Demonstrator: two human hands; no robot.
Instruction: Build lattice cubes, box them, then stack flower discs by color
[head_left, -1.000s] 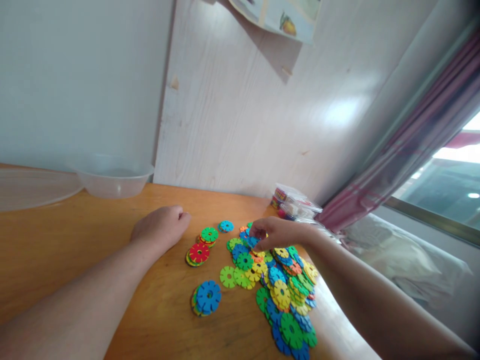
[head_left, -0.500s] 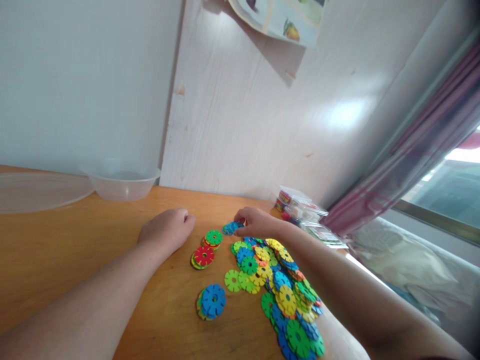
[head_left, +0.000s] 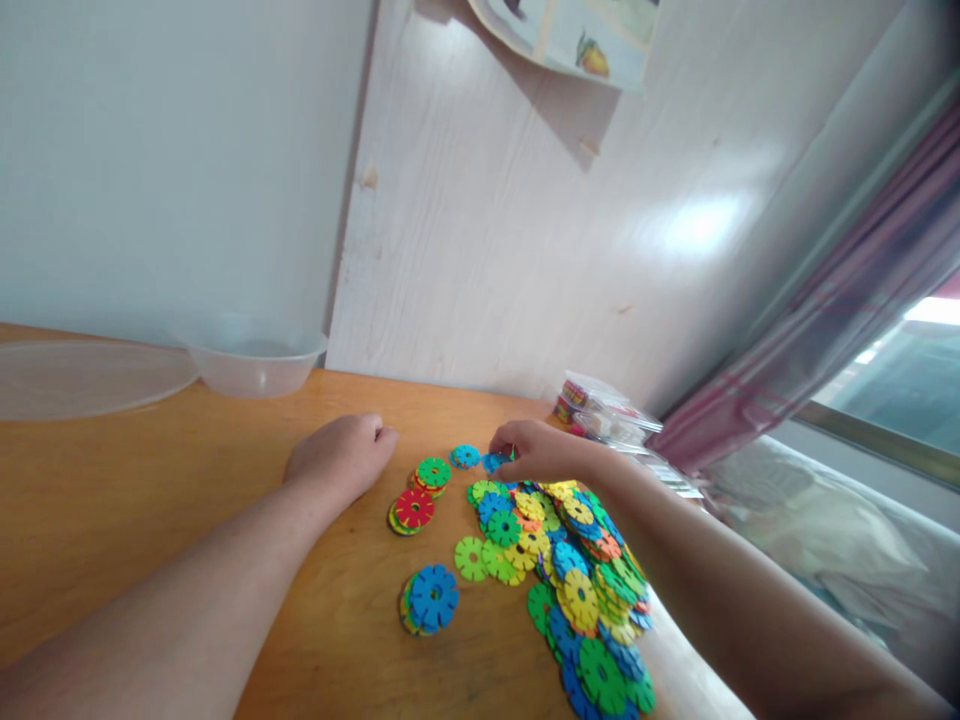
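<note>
The right hand [head_left: 544, 452] pinches a blue disc [head_left: 493, 462] low over the wooden table [head_left: 150, 480], near the colourful pile [head_left: 581, 595], while the left hand [head_left: 341, 455] rests curled shut, so a soft, steady pinch seems best.

Bright, soft daylight; wide-angle, tilted, slightly smeared.

Lit from the window [head_left: 900, 380], blown out to white along its upper edge. Left of the window, a broad pale glare patch on the wood panel [head_left: 697, 225] and a slanting shadow under the poster [head_left: 577, 40]. Farther left of the window, even and soft across the table [head_left: 112, 480], with only faint contact shadows under the saturated plastic discs [head_left: 570, 560]. Bent and blurred right beside the window at the curtain [head_left: 862, 290]; dark in the corner above it.
</note>
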